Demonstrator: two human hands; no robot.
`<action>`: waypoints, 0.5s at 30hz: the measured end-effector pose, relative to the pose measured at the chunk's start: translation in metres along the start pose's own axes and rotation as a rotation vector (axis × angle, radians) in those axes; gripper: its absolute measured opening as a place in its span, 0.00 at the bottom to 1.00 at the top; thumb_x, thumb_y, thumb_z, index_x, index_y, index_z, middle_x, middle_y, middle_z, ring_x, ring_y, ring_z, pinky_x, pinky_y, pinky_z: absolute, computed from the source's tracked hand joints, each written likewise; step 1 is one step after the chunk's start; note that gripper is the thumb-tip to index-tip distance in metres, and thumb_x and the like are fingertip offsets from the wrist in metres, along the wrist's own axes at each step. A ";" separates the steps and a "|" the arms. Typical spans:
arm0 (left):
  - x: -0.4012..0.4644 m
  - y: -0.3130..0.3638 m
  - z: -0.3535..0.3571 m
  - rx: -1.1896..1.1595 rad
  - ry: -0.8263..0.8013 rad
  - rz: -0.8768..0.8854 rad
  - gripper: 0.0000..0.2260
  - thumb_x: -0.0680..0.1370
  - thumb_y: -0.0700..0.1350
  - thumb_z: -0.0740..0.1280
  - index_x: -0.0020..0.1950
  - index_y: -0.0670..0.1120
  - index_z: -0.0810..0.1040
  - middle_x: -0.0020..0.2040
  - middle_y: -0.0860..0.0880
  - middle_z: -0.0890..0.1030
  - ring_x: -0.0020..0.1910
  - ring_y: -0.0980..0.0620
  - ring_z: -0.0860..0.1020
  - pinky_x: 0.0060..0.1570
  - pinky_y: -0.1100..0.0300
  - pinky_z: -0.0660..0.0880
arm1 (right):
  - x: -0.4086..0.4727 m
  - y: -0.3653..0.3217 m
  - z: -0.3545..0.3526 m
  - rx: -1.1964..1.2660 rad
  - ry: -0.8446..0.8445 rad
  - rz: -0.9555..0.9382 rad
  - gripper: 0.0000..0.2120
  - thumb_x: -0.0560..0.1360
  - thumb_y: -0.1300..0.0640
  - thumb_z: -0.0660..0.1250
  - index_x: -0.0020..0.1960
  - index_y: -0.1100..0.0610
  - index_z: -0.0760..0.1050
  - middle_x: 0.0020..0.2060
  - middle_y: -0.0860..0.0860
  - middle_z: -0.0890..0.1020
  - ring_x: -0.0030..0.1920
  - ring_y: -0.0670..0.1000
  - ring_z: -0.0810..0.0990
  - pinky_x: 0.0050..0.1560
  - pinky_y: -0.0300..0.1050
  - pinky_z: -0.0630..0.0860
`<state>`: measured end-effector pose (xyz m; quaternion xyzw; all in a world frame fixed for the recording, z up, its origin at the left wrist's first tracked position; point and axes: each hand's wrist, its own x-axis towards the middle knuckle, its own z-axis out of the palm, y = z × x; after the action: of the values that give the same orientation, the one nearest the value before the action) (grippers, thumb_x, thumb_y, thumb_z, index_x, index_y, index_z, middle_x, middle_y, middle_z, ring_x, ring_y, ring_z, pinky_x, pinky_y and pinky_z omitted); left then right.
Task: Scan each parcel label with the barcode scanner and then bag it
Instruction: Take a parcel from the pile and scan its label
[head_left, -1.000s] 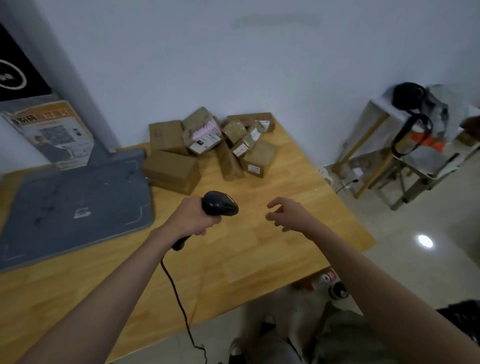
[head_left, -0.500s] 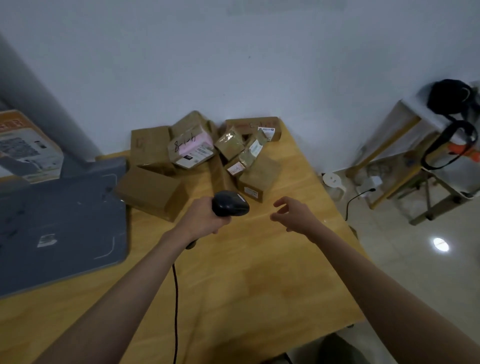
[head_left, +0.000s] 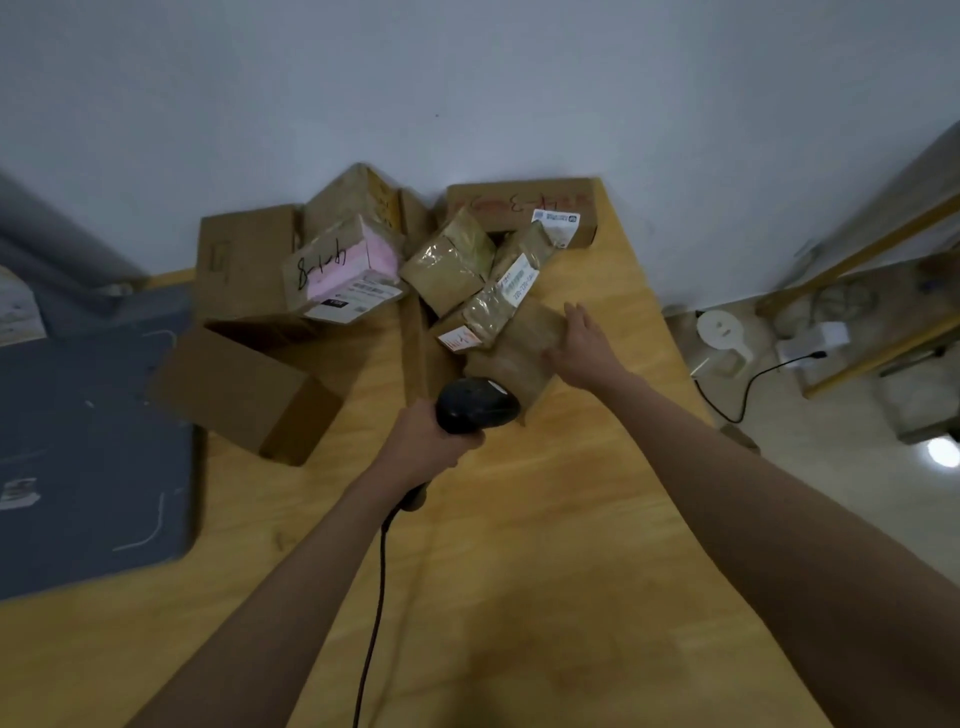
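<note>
A heap of several brown cardboard parcels lies at the far end of the wooden table, against the wall. My left hand grips the handle of a black barcode scanner, its head just in front of the nearest parcel. My right hand lies on that nearest brown parcel, fingers spread over its top and right side. A pink-topped box with a white label sits left of the heap's middle. A larger plain box lies at the left front.
A grey bag or mat covers the table's left part. The scanner's black cord hangs down toward me. Right of the table, on the floor, stand a wooden rack, a white round object and a plugged charger.
My right hand has reached forward from mid-air onto the nearest parcel. My left hand has carried the scanner closer to the heap. The view has moved nearer the parcels.
</note>
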<state>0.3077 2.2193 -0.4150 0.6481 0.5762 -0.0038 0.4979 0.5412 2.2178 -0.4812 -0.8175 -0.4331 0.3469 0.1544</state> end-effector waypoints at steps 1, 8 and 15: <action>0.002 0.000 0.003 -0.007 -0.008 -0.011 0.10 0.71 0.43 0.75 0.50 0.41 0.82 0.46 0.42 0.85 0.44 0.45 0.84 0.49 0.45 0.82 | 0.003 0.003 0.005 0.014 0.007 -0.002 0.36 0.81 0.55 0.63 0.81 0.61 0.47 0.79 0.60 0.53 0.78 0.63 0.55 0.77 0.56 0.56; -0.004 -0.006 0.016 -0.011 -0.138 0.065 0.08 0.74 0.40 0.74 0.49 0.48 0.78 0.40 0.50 0.80 0.39 0.55 0.77 0.32 0.69 0.69 | -0.045 0.020 0.031 0.154 0.032 0.108 0.40 0.75 0.53 0.74 0.77 0.61 0.55 0.69 0.61 0.59 0.64 0.66 0.71 0.65 0.56 0.71; -0.047 -0.055 0.016 0.055 -0.201 0.059 0.13 0.73 0.46 0.76 0.57 0.46 0.82 0.49 0.47 0.84 0.49 0.52 0.81 0.49 0.52 0.77 | -0.146 0.035 0.078 0.245 0.013 0.217 0.41 0.70 0.52 0.78 0.73 0.62 0.59 0.66 0.60 0.63 0.66 0.64 0.69 0.66 0.56 0.70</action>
<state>0.2595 2.1653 -0.4313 0.6747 0.5035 -0.0702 0.5351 0.4516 2.0746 -0.4922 -0.8368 -0.2956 0.4065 0.2171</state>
